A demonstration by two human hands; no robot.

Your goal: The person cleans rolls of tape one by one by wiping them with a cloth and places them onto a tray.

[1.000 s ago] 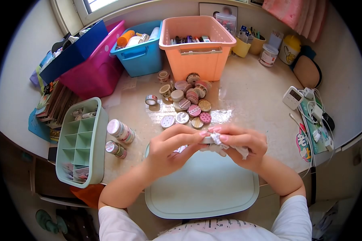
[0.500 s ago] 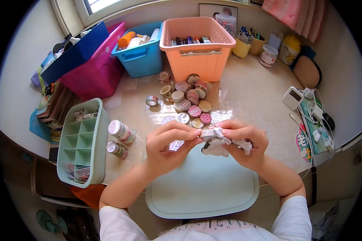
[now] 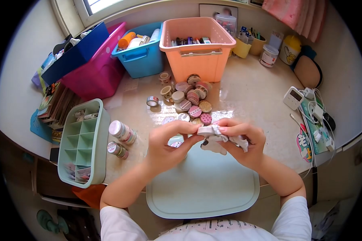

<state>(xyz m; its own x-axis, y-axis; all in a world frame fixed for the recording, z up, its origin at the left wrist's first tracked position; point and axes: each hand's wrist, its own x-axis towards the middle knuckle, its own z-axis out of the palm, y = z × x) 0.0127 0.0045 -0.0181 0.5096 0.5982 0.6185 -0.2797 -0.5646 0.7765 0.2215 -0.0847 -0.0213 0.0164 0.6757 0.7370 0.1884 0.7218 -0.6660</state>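
Note:
In front of me, my left hand point(image 3: 169, 144) pinches the edge of a small pale roll of tape point(image 3: 205, 130) between thumb and fingers. My right hand point(image 3: 245, 142) is closed on a crumpled white wipe point(image 3: 215, 146), pressing it against the roll's right side. Part of the wipe hangs below the roll. Beneath both hands lies a pale green lid point(image 3: 203, 188) at the desk's front edge. Beyond them is a loose pile of patterned tape rolls point(image 3: 185, 105). The roll's far side is hidden.
At left stand a green divided box point(image 3: 102, 148) and two stacks of tape rolls, one taller point(image 3: 122, 131) and one shorter point(image 3: 117, 150). Behind are a pink bin point(image 3: 94, 78), a blue bin point(image 3: 142, 62) and an orange bin point(image 3: 195, 62). White cables point(image 3: 309, 132) lie at right.
The roll has shifted slightly left and up and turned a little in my fingers. My right hand moved slightly left with the wipe. The pile and bins stay put.

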